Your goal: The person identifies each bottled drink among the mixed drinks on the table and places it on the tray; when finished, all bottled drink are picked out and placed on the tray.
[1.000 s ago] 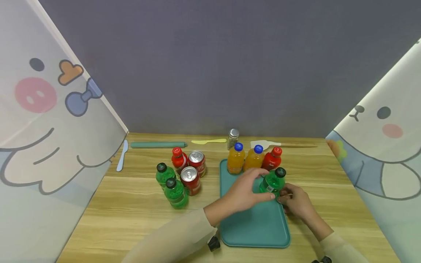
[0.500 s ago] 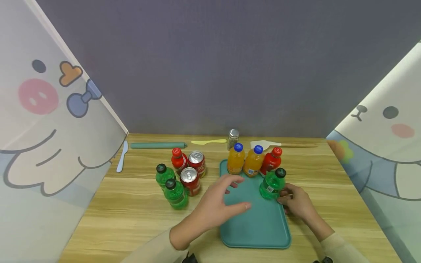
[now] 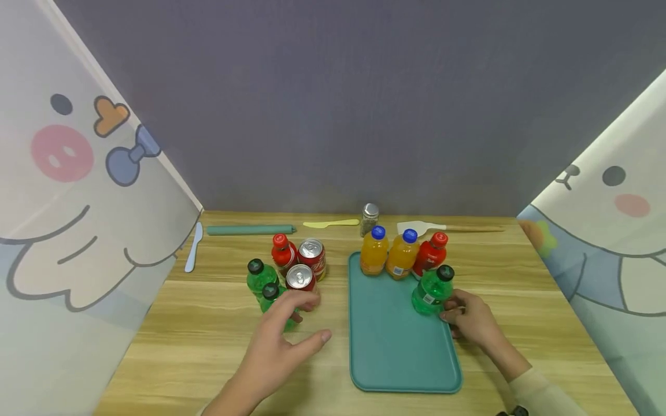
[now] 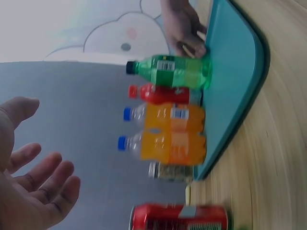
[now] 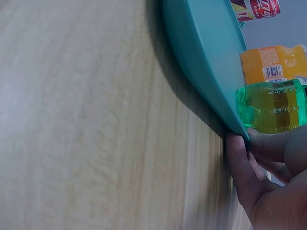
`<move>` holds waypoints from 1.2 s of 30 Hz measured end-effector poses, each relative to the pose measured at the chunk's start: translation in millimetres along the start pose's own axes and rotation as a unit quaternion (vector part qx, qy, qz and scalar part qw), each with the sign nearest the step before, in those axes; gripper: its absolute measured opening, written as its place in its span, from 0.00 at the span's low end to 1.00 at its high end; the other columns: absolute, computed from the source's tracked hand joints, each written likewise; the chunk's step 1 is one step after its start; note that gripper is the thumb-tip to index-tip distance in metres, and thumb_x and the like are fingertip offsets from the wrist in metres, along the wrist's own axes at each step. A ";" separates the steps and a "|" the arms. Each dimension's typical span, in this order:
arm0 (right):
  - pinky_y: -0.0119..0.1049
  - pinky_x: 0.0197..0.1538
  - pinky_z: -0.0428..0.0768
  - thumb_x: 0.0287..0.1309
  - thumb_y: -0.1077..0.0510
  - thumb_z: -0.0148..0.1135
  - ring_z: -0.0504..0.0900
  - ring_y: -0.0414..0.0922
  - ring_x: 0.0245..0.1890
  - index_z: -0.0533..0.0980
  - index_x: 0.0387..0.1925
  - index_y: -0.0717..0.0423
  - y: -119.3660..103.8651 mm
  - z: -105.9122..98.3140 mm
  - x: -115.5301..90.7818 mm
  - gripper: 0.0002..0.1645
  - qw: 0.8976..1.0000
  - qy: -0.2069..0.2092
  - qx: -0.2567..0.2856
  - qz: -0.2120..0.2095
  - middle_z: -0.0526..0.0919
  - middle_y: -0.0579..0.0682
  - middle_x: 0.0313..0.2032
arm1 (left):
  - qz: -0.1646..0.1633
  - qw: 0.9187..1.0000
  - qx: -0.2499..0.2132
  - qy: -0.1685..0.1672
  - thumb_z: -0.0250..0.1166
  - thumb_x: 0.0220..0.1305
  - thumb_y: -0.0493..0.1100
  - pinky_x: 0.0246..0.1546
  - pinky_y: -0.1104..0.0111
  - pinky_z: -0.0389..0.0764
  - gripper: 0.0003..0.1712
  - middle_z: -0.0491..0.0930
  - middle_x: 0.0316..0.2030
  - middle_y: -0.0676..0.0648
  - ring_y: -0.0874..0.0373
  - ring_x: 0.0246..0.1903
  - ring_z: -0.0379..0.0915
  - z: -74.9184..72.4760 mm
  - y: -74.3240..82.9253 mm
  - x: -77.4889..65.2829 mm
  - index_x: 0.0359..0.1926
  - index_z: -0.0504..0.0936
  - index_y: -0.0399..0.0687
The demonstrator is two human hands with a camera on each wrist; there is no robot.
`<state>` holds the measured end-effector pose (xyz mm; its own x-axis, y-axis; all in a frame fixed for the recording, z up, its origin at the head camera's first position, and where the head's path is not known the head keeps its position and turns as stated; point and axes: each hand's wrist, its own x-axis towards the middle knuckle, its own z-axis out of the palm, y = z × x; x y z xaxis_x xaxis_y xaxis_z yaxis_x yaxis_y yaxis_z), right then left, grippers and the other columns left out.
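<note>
where right grip (image 3: 470, 321) pinches tray (image 3: 398, 352), barcoded green bottle (image 3: 430, 290)

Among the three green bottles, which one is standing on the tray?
The green bottle beside the right hand is on the tray; the other two green bottles stand on the wooden table, close to the red cans.

Under my left hand (image 3: 270, 352) and right hand (image 3: 472, 323) I have a light wood-grain tabletop (image 3: 177, 352), with a plain grey wall (image 3: 333, 115) rising beyond them. A cartoon-printed white panel (image 3: 73, 231) stands to their left; to their right, a second printed panel (image 3: 609, 242) looks brighter near its top.
</note>
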<state>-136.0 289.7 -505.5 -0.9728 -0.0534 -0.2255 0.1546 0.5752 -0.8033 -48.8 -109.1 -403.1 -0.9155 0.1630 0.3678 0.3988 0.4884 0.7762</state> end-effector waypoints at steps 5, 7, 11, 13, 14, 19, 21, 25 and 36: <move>0.40 0.25 0.86 0.61 0.69 0.67 0.84 0.46 0.27 0.76 0.52 0.68 0.0 -0.8 0.3 0.18 1.000 -0.002 -0.002 0.004 0.83 0.63 0.43 | 0.019 0.998 0.028 0.056 0.81 0.54 0.40 0.45 0.72 0.78 0.31 0.80 0.51 0.60 0.63 0.47 0.76 -18.0 -8.0 -8.5 0.58 0.79 0.61; 0.40 0.25 0.86 0.61 0.69 0.67 0.84 0.46 0.27 0.76 0.52 0.68 0.9 0.3 0.5 0.18 1.000 -0.001 -0.001 0.009 0.83 0.63 0.43 | 0.033 0.995 0.037 0.082 0.81 0.51 0.36 0.45 0.74 0.77 0.32 0.81 0.50 0.57 0.62 0.46 0.76 -23.8 -12.8 -10.8 0.57 0.80 0.57; 0.40 0.25 0.86 0.60 0.70 0.66 0.84 0.47 0.28 0.77 0.52 0.67 2.4 1.8 0.5 0.18 1.000 0.000 0.002 0.012 0.83 0.62 0.43 | 0.034 0.990 0.058 0.126 0.82 0.48 0.32 0.44 0.76 0.75 0.33 0.82 0.47 0.54 0.64 0.45 0.75 -32.9 -22.7 -14.4 0.56 0.81 0.51; 0.40 0.25 0.86 0.60 0.70 0.67 0.84 0.47 0.28 0.77 0.52 0.67 2.8 1.9 0.5 0.18 1.000 0.001 0.003 0.013 0.83 0.62 0.43 | 0.019 0.988 0.068 0.140 0.82 0.47 0.32 0.44 0.78 0.74 0.33 0.82 0.46 0.53 0.65 0.45 0.75 -36.4 -27.2 -15.8 0.56 0.81 0.50; 0.40 0.25 0.86 0.60 0.70 0.67 0.84 0.47 0.27 0.77 0.52 0.67 2.6 1.7 0.4 0.18 1.000 0.001 0.003 0.013 0.83 0.62 0.42 | 0.011 0.987 0.071 0.145 0.82 0.48 0.32 0.44 0.78 0.74 0.33 0.82 0.46 0.53 0.65 0.46 0.75 -37.8 -29.5 -16.4 0.56 0.81 0.50; 0.40 0.25 0.86 0.60 0.69 0.67 0.84 0.46 0.28 0.76 0.52 0.67 1.4 0.5 0.4 0.18 1.000 0.001 0.003 0.008 0.83 0.62 0.42 | -0.028 0.984 0.077 0.158 0.81 0.49 0.32 0.47 0.79 0.74 0.32 0.83 0.50 0.49 0.64 0.50 0.74 -41.2 -42.0 -16.5 0.57 0.81 0.43; 0.40 0.25 0.86 0.61 0.69 0.67 0.84 0.46 0.28 0.76 0.53 0.68 1.2 0.3 0.3 0.19 1.000 0.000 0.002 0.008 0.83 0.62 0.43 | -0.050 0.983 0.079 0.157 0.81 0.50 0.33 0.48 0.80 0.74 0.33 0.82 0.52 0.47 0.64 0.52 0.73 -41.2 -46.9 -16.1 0.58 0.80 0.41; 0.40 0.26 0.86 0.61 0.69 0.67 0.84 0.47 0.29 0.76 0.54 0.67 2.6 0.5 0.8 0.20 1.000 0.001 0.004 0.012 0.83 0.62 0.43 | -0.088 0.981 0.087 0.148 0.81 0.51 0.36 0.49 0.76 0.76 0.35 0.80 0.56 0.46 0.62 0.54 0.72 -39.1 -57.8 -15.3 0.61 0.77 0.39; 0.40 0.25 0.86 0.60 0.69 0.68 0.83 0.47 0.28 0.77 0.53 0.66 2.5 0.4 1.9 0.18 1.000 0.000 0.009 0.013 0.83 0.61 0.42 | -0.139 0.981 0.095 0.101 0.80 0.56 0.47 0.49 0.52 0.82 0.40 0.78 0.57 0.44 0.47 0.56 0.77 -30.9 -82.0 -16.9 0.66 0.73 0.42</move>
<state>-137.3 290.7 -508.2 -0.9683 -0.0381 -0.2468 0.1834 0.5623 -0.8063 -64.3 -178.4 -457.1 -0.9507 -0.1620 0.2645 0.1010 0.6444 0.7580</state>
